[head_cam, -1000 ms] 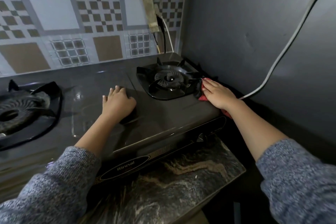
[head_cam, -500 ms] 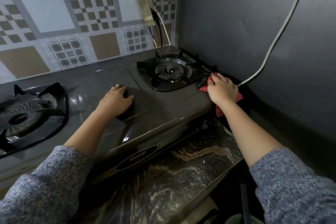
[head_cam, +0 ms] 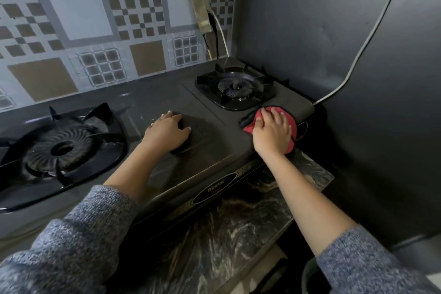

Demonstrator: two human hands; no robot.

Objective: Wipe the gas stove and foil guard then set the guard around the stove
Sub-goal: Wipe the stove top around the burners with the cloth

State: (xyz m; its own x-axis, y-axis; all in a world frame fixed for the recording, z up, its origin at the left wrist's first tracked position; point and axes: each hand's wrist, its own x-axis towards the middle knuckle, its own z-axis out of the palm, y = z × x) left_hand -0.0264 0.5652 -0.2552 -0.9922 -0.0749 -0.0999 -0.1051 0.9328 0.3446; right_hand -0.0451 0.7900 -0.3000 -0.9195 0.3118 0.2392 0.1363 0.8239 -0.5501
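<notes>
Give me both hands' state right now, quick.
Left hand: empty, palm down on stove top.
Right hand: pressing red cloth onto stove.

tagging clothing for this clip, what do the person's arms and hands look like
Both arms wear a mottled blue-grey knit sweater: the left sleeve and the right sleeve are pushed up, leaving the forearms bare. The left hand and right hand are bare, with no gloves. No rings, watch or bracelets are visible.
</notes>
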